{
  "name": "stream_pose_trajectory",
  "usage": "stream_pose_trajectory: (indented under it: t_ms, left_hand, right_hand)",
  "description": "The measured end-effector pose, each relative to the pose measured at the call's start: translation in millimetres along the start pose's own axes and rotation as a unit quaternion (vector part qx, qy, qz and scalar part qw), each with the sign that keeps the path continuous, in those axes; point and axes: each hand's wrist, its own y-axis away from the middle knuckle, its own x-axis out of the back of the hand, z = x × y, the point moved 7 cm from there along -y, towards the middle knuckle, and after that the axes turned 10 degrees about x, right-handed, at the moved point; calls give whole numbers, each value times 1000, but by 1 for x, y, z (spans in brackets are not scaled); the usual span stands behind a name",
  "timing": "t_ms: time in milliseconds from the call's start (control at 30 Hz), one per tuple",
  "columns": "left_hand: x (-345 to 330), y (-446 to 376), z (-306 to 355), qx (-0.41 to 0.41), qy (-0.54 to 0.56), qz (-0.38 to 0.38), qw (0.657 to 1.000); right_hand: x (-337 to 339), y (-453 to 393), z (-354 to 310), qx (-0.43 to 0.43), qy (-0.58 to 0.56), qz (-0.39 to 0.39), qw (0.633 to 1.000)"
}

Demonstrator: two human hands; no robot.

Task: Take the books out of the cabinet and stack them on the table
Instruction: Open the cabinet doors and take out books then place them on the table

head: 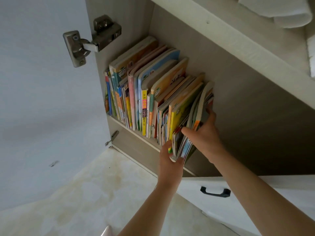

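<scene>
A: What is at the far left?

B: A pale grey cabinet door (42,99) standing open, with a steel hinge (90,40) fixed near its top edge. A smaller metal catch (112,137) sits lower, at the corner of the light wood-grain cabinet (255,108).

A: And inside?

B: A row of thin, brightly coloured paperback books (144,92) stands upright on the cabinet's shelf board (133,132), spines outward, packed against the left wall. The right end of the row leans to the right.

A: Where are the hands?

B: Both are at that right end. The left hand (170,160) is under the front lower corner of a tilted bundle of thin colourful booklets (185,133), its fingers (179,161) curled round the bottom edge. The right hand (204,133) grips the same bundle from the right side, thumb across the front covers and fingers wrapped behind the outermost one.

A: Is the bundle off the shelf?

B: Its lower corner juts past the shelf's front edge; whether the rest touches the board I cannot tell.

A: Further right?

B: A white drawer front with a black bar handle (215,191) below the right forearm, and folded white cloth (276,11) on the upper shelf. Cream marbled floor (85,193) lies beneath.
</scene>
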Motion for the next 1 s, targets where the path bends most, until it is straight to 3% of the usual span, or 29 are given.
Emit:
stream_pose_trajectory:
  t_ms: [233,333,600,700,867,1000]
  left_hand:
    - [-18,0,-8,54,85,-31,994]
    - [-17,-5,-12,58,65,-25,996]
    - [-27,-16,-4,-81,-146,40,985]
    - [-43,-18,-6,-99,-158,18,982]
    - [-42,-25,6,-189,-194,107,957]
    - [-25,-7,6,-229,-211,130,941]
  right_hand:
    - [9,4,0,5,-60,19,998]
    - [10,6,-1,10,-66,11,998]
    - [19,10,6,6,-62,14,998]
    - [22,14,8,8,-64,33,997]
    - [19,18,3,27,-61,44,997]
    - [15,34,-1,32,-116,52,991]
